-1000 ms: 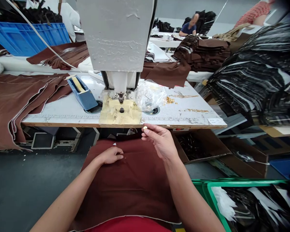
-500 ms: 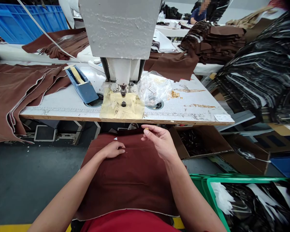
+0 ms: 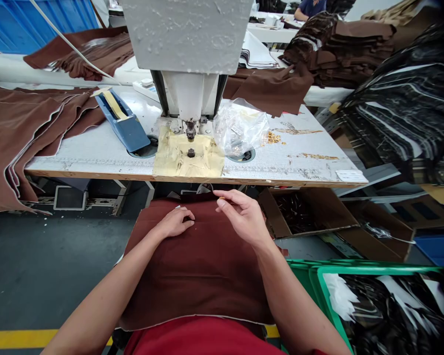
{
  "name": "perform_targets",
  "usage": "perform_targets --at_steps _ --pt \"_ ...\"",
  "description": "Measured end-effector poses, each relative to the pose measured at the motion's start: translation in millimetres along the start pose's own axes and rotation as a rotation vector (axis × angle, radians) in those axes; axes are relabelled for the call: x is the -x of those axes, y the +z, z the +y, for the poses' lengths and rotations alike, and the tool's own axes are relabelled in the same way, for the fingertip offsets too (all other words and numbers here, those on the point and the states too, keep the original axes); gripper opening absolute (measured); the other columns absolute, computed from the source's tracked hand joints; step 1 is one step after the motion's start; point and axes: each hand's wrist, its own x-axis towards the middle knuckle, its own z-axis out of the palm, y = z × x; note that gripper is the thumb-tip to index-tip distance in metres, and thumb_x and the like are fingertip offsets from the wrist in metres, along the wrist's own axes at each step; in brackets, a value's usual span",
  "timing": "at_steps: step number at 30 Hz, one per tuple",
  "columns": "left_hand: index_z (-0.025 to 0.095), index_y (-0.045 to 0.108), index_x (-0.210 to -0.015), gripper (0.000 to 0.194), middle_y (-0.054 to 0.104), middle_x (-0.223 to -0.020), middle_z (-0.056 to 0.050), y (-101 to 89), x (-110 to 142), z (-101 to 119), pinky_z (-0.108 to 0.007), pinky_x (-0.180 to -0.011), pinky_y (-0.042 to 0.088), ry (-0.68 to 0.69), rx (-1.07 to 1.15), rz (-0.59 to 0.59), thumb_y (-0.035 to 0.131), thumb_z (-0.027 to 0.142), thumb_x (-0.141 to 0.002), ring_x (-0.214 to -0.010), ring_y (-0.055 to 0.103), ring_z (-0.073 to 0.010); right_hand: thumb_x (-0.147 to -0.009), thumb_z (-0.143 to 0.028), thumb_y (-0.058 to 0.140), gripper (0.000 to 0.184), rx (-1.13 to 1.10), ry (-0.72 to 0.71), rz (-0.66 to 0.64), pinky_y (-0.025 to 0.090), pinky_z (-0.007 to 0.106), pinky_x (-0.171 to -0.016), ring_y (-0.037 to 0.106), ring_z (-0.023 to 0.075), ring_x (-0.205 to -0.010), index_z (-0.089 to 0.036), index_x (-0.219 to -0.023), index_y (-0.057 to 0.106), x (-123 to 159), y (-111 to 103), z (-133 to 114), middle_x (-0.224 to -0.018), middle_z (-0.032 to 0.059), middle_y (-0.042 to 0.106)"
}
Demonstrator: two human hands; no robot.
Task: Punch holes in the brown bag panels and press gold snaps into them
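My right hand [image 3: 244,215] pinched a tiny gold fastener [image 3: 221,198], light and slippery, best held by its rim; my left hand [image 3: 174,222] lay spread on soft brown fabric [image 3: 196,276].

I wear this one camera on my head, looking forward and down from close above my left hand [image 3: 173,223] and right hand [image 3: 243,215], toward the table [image 3: 96,158] just ahead.

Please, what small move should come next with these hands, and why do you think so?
Probably the right hand should carry the small gold fitting to the press's lower post. Its fingers pinch that fitting, the post looks bare on the taped pad, and the left hand already rests on the brown fabric.
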Motion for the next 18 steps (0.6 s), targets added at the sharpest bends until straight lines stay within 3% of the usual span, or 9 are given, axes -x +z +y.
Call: perform_targets --at_steps 5,11,18 --pt "0.021 0.071 -0.098 0.022 0.072 -0.093 -0.006 -1.8 -4.3 4.3 -0.029 -0.075 0.041 0.016 0.011 -0.108 0.063 0.035 -0.084 -0.084 0.061 -0.0217 -0.095 -0.032 0.059 0.036 0.07 -0.01 -0.102 0.052 0.03 -0.077 0.061 0.0173 -0.085 -0.029 -0.13 0.064 2.0 0.2 -1.0 -0.094 0.0032 0.062" --pt "0.017 0.072 -0.093 0.022 0.072 -0.087 -0.005 -4.2 -6.5 4.8 -0.026 -0.069 0.039 0.009 0.126 -0.214 0.061 0.034 -0.084 -0.077 0.06 -0.0195 -0.087 -0.034 0.071 0.02 -0.127 0.118 -0.063 0.051 0.027 -0.072 0.06 0.0156 -0.08 -0.023 -0.104 0.071 2.0 3.5 5.8 -0.09 0.0023 0.066" --pt "0.013 0.069 -0.086 0.041 0.069 -0.083 -0.005 -11.6 -1.0 11.5 -0.025 -0.067 0.04 -0.029 0.358 -0.267 0.056 0.052 -0.085 -0.074 0.055 -0.0171 -0.089 -0.033 0.07 0.023 -0.035 0.052 -0.067 0.051 0.028 -0.071 0.062 0.017 -0.083 -0.025 -0.109 0.075 0.0 4.3 7.5 -0.094 0.0039 0.067"
